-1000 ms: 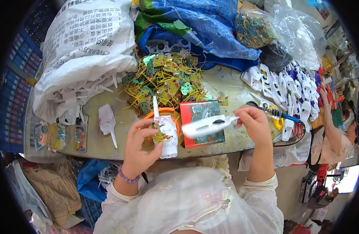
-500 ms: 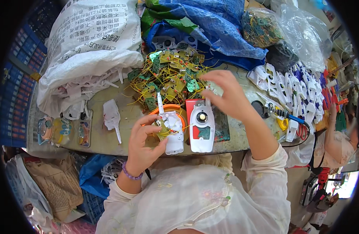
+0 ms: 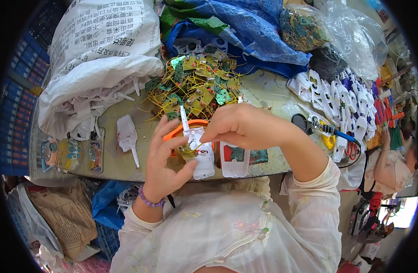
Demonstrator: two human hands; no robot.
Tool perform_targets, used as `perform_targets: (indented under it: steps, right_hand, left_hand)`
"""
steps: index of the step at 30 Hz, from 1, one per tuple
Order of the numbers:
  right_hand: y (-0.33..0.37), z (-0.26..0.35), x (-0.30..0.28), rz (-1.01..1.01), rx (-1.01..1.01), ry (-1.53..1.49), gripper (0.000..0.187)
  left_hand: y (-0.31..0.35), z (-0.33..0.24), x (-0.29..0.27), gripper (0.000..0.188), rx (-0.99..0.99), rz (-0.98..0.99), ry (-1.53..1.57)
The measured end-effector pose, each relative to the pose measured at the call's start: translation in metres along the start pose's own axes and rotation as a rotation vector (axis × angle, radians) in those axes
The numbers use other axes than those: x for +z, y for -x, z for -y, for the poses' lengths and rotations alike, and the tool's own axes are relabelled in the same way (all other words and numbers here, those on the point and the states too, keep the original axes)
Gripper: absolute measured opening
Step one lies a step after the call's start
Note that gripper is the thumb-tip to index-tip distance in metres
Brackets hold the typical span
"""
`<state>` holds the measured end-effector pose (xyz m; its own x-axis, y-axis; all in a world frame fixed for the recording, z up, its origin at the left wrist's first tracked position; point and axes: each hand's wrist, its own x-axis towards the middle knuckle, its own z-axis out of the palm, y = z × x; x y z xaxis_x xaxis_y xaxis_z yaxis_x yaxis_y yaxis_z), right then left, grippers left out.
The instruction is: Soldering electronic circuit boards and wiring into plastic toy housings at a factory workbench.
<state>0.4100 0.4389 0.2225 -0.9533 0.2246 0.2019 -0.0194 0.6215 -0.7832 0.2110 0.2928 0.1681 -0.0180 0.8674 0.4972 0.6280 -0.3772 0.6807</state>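
My left hand [image 3: 162, 157] pinches a small yellow-green circuit board [image 3: 187, 153] between thumb and fingers. The board is over a white plastic housing half [image 3: 203, 169], whose narrow handle points away from me. My right hand [image 3: 250, 125] has come in from the right with its fingertips pinched together at that housing, beside the board and a yellow wire. What those fingers hold, if anything, is too small to make out. Partly covered by the right hand, a second white housing [image 3: 235, 170] lies alongside. Beneath the first housing shows an orange ring-shaped thing [image 3: 172, 133].
Behind my hands is a heap of circuit boards with yellow wires [image 3: 190, 88]. A blue-handled soldering iron [image 3: 329, 130] rests to the right, near many white housings [image 3: 354, 107]. At left are a white sack [image 3: 104, 45] and a loose white housing [image 3: 126, 133]. Someone's arm [image 3: 385, 157] shows far right.
My right hand has moved left and nearer, from above the second housing to the first one, and its fingers have closed together. The left hand stays at the board.
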Motion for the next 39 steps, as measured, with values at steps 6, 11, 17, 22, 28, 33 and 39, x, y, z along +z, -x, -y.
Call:
perform_targets:
  steps: [6, 11, 17, 22, 28, 33, 39]
  right_hand:
    - [0.002, 0.032, 0.006, -0.158, 0.134, 0.343, 0.014]
    - [0.03, 0.034, 0.018, -0.403, 0.106, 0.363, 0.015]
    - [0.082, 0.031, 0.073, -0.332, 0.039, 0.626, 0.042]
    - [0.113, 0.028, 0.078, -0.756, 0.025, 0.669, 0.025]
    - [0.221, -0.054, 0.058, -2.037, 0.427, 0.359, 0.023]
    - [0.271, -0.057, 0.009, -2.022, 0.467, 0.141, 0.038]
    - [0.285, -0.051, -0.021, -1.861, 0.668, 0.121, 0.023]
  left_hand:
    - [-0.035, -0.019, 0.002, 0.023, -0.04, 0.133, 0.038]
    - [-0.041, -0.022, 0.016, 0.011, -0.073, 0.058, 0.067]
    - [-0.039, -0.019, 0.03, 0.01, -0.057, 0.066, 0.039]
    - [-0.037, -0.023, 0.039, 0.012, 0.031, 0.066, -0.025]
    - [-0.043, -0.032, 0.05, 0.01, 0.061, 0.114, -0.066]
    - [-0.043, -0.036, 0.053, 0.008, 0.025, 0.108, -0.071]
    - [-0.043, -0.035, 0.056, 0.016, 0.171, 0.152, -0.263]
